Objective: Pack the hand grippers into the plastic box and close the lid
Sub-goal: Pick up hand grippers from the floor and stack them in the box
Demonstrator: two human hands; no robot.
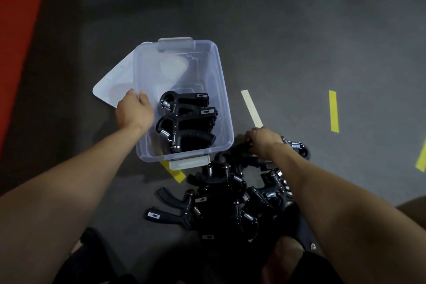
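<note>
A clear plastic box (221,90) stands open on the dark floor, with grey latches at its far and near ends. Inside its near half lie a few black hand grippers (187,120) with metal springs. The translucent lid (113,83) lies flat on the floor, partly under the box's left side. My left hand (134,112) grips the box's left rim. A pile of several black hand grippers (230,200) lies on the floor to the right of the box's near end. My right hand (265,143) is closed on a hand gripper at the top of the pile.
A red mat (20,41) borders the floor on the left. Strips of tape lie around: a cream one (251,108) right of the box, yellow ones (334,110) further right and one (175,173) under the box's near end. My knees and dark shorts fill the bottom edge.
</note>
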